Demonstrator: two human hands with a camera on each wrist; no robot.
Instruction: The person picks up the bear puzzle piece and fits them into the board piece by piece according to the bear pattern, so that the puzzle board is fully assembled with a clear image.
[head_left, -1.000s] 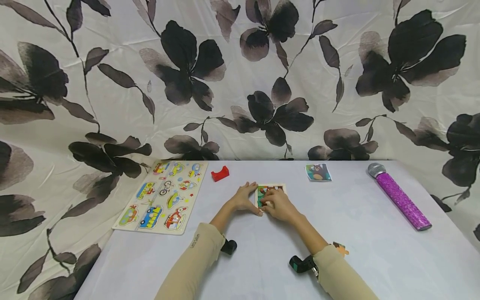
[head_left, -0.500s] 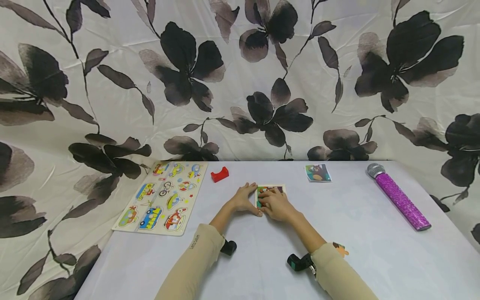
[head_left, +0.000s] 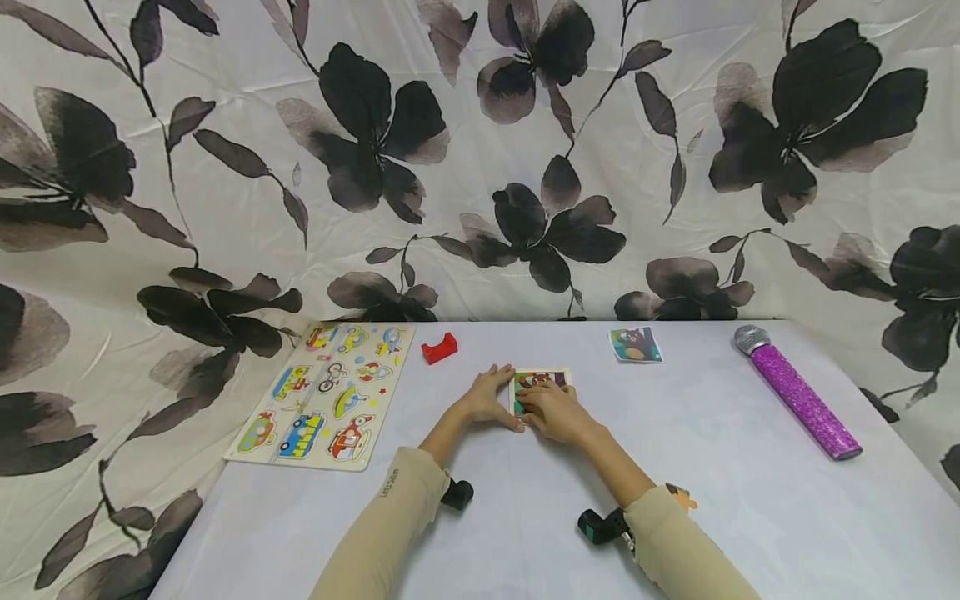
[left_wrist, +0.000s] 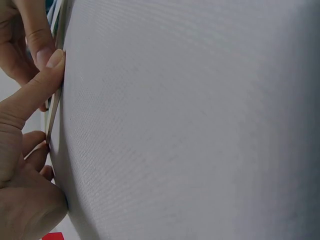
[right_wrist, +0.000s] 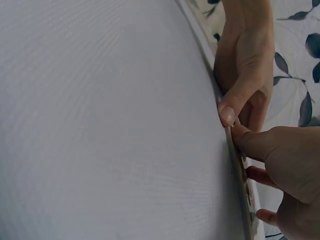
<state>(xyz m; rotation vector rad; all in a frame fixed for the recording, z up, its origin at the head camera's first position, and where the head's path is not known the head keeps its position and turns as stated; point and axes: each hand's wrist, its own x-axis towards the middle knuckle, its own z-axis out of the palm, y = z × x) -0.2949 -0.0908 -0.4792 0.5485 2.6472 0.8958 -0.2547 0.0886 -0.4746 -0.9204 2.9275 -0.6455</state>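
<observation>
A small framed picture puzzle (head_left: 559, 373) with green and brown-red bear artwork lies mid-table between both hands. My left hand (head_left: 483, 400) holds it at the left side, thumb at the near corner and fingers toward the far one. In the left wrist view its thumb (left_wrist: 52, 70) meets the thin wooden edge. Over the picture, my right hand (head_left: 555, 414) presses with fairly extended fingers, which hide its lower right part. In the right wrist view that hand's thumb (right_wrist: 250, 140) touches the near edge (right_wrist: 239, 175), beside the left thumb.
Left stands a vehicle puzzle board (head_left: 262, 457); a red notched block (head_left: 439, 348) lies near its upper right. A bear picture card (head_left: 636, 345) is at the back and a pink glitter microphone (head_left: 806, 400) at right. An orange piece (head_left: 684, 500) shows behind the right sleeve.
My right hand's fingers have flattened and shifted slightly nearer me over the picture, baring more of its top. The left hand stays in place at the puzzle's side.
</observation>
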